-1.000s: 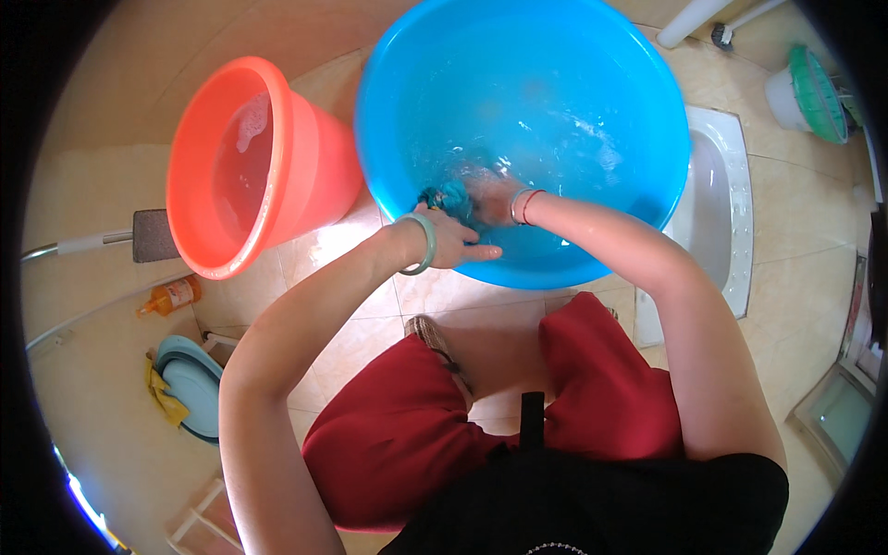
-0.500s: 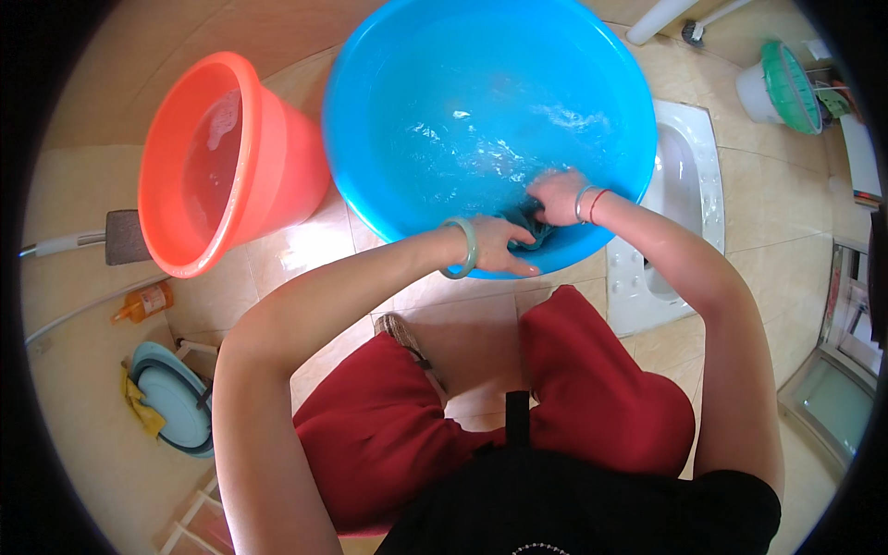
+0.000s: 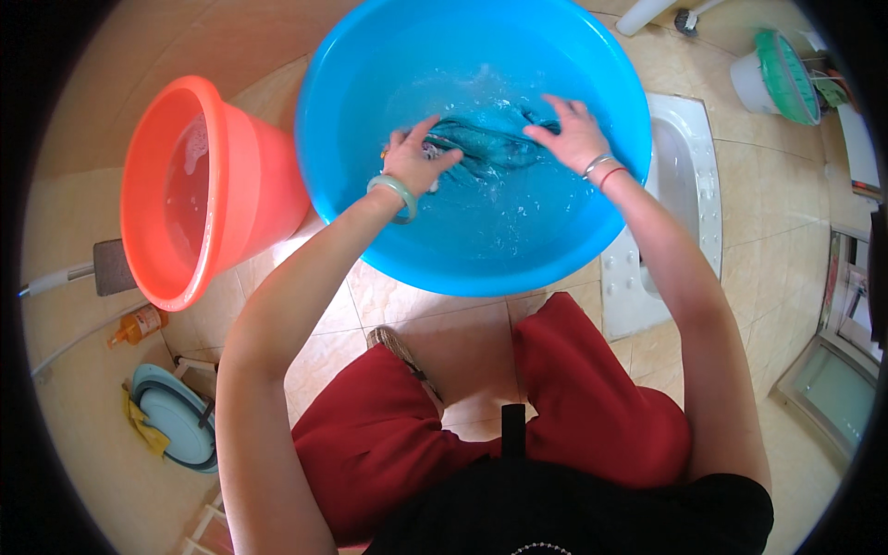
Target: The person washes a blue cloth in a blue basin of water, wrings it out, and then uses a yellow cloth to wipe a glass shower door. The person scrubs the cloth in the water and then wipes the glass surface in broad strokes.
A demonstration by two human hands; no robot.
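Note:
A big blue basin (image 3: 370, 222) of soapy water stands on the tiled floor in front of me. A dark teal cloth (image 3: 486, 145) lies stretched out in the water. My left hand (image 3: 416, 159), with a pale green bangle on the wrist, grips the cloth's left end. My right hand (image 3: 573, 134), wearing thin bracelets, presses down with spread fingers on its right end. Both forearms reach over the basin's near rim.
An orange bucket (image 3: 153, 176) with water stands left of the basin. A white floor toilet pan (image 3: 680, 185) lies to the right. A white pail with green lid (image 3: 772, 79) is far right. A small blue stool (image 3: 176, 425) and an orange bottle (image 3: 134, 326) sit lower left.
Both hands moved from the basin's near rim toward its middle and spread apart, pulling the bunched cloth out flat in the water. The view shifted closer over the basin.

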